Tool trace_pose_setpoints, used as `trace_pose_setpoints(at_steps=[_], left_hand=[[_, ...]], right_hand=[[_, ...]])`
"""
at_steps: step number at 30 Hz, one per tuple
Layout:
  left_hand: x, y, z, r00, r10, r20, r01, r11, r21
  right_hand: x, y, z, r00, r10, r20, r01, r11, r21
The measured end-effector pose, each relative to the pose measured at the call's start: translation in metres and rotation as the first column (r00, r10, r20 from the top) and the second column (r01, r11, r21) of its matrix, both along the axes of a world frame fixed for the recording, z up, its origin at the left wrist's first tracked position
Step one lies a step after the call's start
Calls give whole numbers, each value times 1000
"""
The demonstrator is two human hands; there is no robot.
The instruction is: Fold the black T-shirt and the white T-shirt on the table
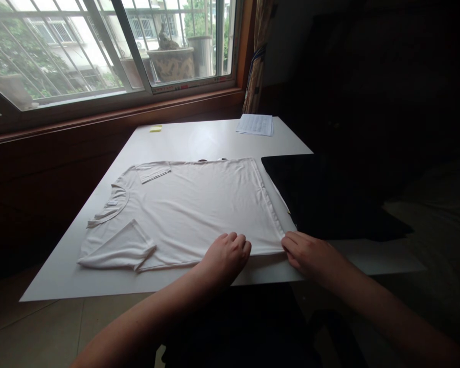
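A white T-shirt lies spread on the white table, its collar to the left and its hem to the right. Both sleeves are folded inward over the body. My left hand is closed on the shirt's near side edge, right of its middle. At the near corner of the hem, my right hand pinches the fabric between thumb and fingers. The fingertips of the left hand are partly hidden from the camera.
A black cloth-like item lies right of the hem and reaches the near edge. Printed papers rest at the far right corner, a yellow sticky pad at the far left. Small dark objects peek out behind the shirt. A window stands beyond.
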State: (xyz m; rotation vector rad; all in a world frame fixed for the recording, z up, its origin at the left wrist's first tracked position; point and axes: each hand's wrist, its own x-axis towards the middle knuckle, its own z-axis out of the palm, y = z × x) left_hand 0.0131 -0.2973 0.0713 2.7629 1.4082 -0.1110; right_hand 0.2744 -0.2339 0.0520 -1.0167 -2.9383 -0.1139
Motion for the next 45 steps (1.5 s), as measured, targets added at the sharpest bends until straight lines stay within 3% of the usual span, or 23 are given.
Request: trace_pose_setpoints(at_steps=[8, 13, 18, 24, 29, 36, 41, 45], left_hand=[[-9, -6, -4, 998, -16, 54, 12, 996, 86], [-18, -8, -10, 990, -106, 95, 98, 991, 86], [-26, -9, -9, 973, -206, 103, 195, 975, 110], [-34, -14, -7, 976, -214, 42, 207, 970, 132], [-47, -23, -6, 970, -234, 59, 228, 969, 93], [-75, -32, -11, 941, -121, 316, 157, 983, -92], [-96, -36, -20, 846, -8, 534, 118, 978, -172], [-112, -45, -29, 810, 76, 582, 42, 981, -187]], right_hand=[[9, -4, -6, 996, 69, -63, -63, 994, 91], [19, -6, -11, 985, 156, -68, -144, 977, 159], [23, -8, -8, 974, 210, -79, -199, 972, 128], [23, -9, 1, 977, 203, -62, -199, 978, 67], [33, -10, -4, 975, 205, -89, -200, 978, 64], [47, -16, -5, 963, 125, -238, -152, 983, -98], [50, -15, -8, 943, 111, -314, -148, 984, -99], [49, -14, -10, 947, 100, -304, -126, 990, -67]])
